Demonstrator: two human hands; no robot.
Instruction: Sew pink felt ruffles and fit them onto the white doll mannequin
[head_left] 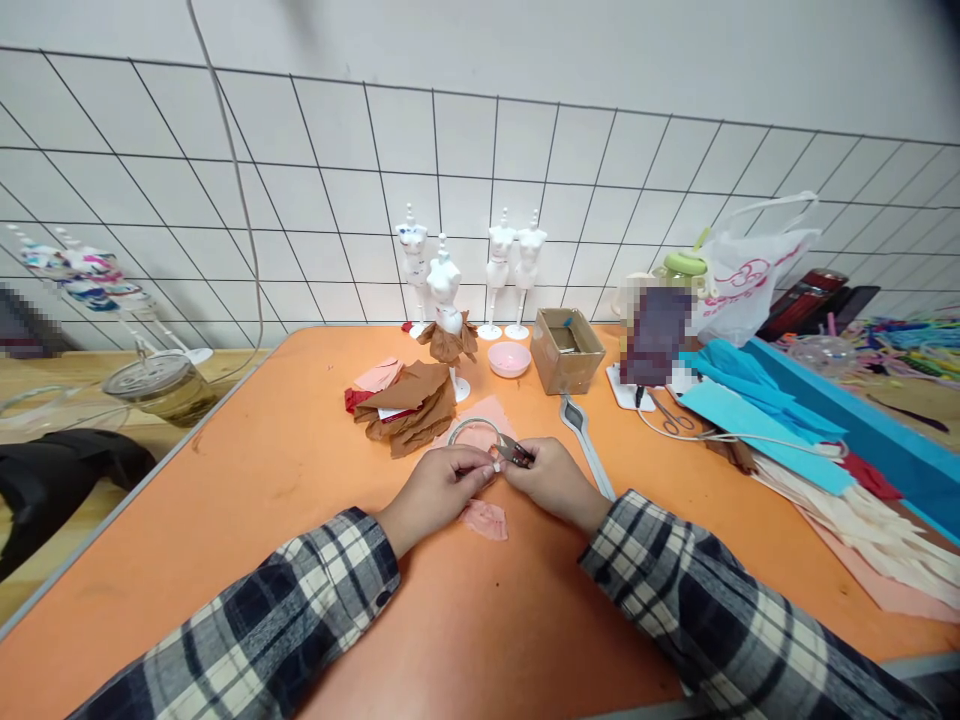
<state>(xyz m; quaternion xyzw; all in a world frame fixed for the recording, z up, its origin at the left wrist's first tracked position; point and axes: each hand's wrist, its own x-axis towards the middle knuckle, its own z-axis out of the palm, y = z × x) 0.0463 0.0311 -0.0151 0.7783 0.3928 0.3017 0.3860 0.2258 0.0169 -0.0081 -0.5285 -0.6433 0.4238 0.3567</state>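
Note:
My left hand and my right hand meet over the orange table. The left hand's fingers pinch a small pink piece of fabric that hangs below them. My right hand is closed on small thread snips, whose blades point at the left fingertips. A roll of clear tape lies on a pink sheet just beyond the hands. Both sleeves are plaid.
A heap of brown and red fabric, several white mini mannequins, a pink bowl and a cardboard box stand further back. A utility knife, scissors and blue paper sheets lie to the right. A glass jar is at the left.

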